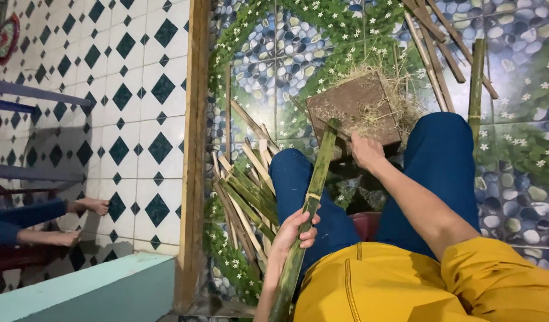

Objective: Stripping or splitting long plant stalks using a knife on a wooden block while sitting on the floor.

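Observation:
My left hand (pixel 293 234) grips a long green bamboo strip (pixel 315 188) near its lower part. The strip slants up to a brown wooden block (pixel 349 104) on the floor, and its top end rests on the block's near edge. My right hand (pixel 365 151) is closed at the block's near edge, just right of the strip's tip; what it holds is hidden. Dry shavings (pixel 390 89) lie over and around the block. My knees in blue trousers (pixel 441 161) frame the block.
A pile of split bamboo strips (pixel 244 191) lies by my left knee. More sticks (pixel 441 48) and a green bamboo piece (pixel 477 83) lie at the upper right. A wooden sill (pixel 194 149) divides the floors. Another person's bare feet (pixel 77 220) rest at the left.

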